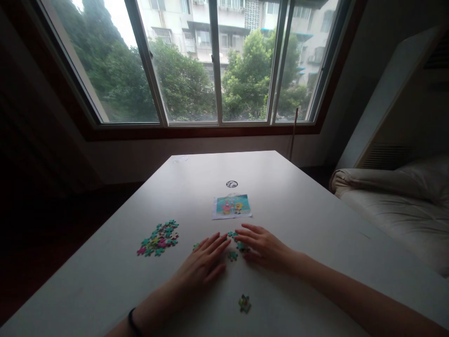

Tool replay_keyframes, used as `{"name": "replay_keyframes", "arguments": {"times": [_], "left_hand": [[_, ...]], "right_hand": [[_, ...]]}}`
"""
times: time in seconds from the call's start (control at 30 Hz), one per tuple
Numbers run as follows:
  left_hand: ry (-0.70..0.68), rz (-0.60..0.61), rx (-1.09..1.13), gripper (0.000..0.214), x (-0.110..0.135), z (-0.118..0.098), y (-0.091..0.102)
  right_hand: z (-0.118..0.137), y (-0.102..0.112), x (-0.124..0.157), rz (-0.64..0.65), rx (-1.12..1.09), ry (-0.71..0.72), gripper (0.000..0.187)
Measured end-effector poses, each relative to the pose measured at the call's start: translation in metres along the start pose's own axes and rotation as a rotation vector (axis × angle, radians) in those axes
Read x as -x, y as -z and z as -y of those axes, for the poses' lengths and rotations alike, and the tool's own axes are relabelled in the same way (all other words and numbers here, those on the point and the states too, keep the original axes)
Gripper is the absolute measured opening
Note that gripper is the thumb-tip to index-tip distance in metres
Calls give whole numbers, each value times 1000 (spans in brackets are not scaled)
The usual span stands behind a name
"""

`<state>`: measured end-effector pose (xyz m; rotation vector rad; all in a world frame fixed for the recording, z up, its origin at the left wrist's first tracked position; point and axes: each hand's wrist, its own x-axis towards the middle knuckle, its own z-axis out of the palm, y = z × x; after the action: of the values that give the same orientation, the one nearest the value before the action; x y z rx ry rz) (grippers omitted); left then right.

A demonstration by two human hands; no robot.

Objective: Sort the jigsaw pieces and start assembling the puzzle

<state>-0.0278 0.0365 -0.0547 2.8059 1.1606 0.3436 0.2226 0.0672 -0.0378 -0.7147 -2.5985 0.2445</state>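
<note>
My left hand [206, 257] lies palm down on the white table with its fingers stretched out, partly over a green puzzle piece [195, 246]. Opposite it, my right hand [263, 244] rests with spread fingers over several teal puzzle pieces [241, 246], hiding part of them. A single teal puzzle piece [233, 256] lies between the two hands. Closer to me is a greenish puzzle piece [244, 303] with a bit of red. Beyond the hands lies a picture sheet [232, 206] showing a pink and a yellow cartoon figure on blue.
A loose pile of puzzle pieces [159, 238] in teal, pink and yellow lies on the left of the white table [315, 229]. A round black-and-white mark [232, 184] is behind the sheet. A sofa [396, 201] stands at right, and a window [217, 61] is beyond the far edge.
</note>
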Motion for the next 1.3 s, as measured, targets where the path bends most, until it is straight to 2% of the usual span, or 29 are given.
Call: {"name": "replay_keyframes", "arguments": {"times": [0.07,0.17,0.27,0.33,0.43,0.53,0.63,0.73,0.83,0.9,1.13,1.3], "left_hand": [[28,27,6,50,0,8,-1],[80,27,-17,46,0,21,-3],[135,-37,-66,43,1,31,-5],[114,-115,-102,41,1,31,-3],[-35,-238,-92,34,0,13,8],[-235,-256,-18,29,0,-24,20],[-398,-198,-48,25,2,-64,18],[-391,-177,-121,19,5,-86,0],[-406,-198,-186,14,9,-89,-16],[-407,-217,-175,13,10,-87,-19],[-508,-218,-22,18,6,-90,1],[-496,-252,-36,17,7,-89,6]], "right_hand": [[-12,-9,1,20,23,-31,36],[-25,-18,1,-49,54,-100,31],[-28,-17,2,-131,56,-132,29],[-23,-12,2,-150,23,-73,28],[-8,-5,2,-72,-22,96,31],[4,-5,3,78,-28,204,34],[8,-9,3,124,-28,163,34],[5,-10,3,122,-27,86,37],[3,-9,3,122,-32,34,43],[2,-8,2,131,-35,9,46],[5,-8,3,157,-28,1,48],[6,-9,3,120,22,-3,42]]}}
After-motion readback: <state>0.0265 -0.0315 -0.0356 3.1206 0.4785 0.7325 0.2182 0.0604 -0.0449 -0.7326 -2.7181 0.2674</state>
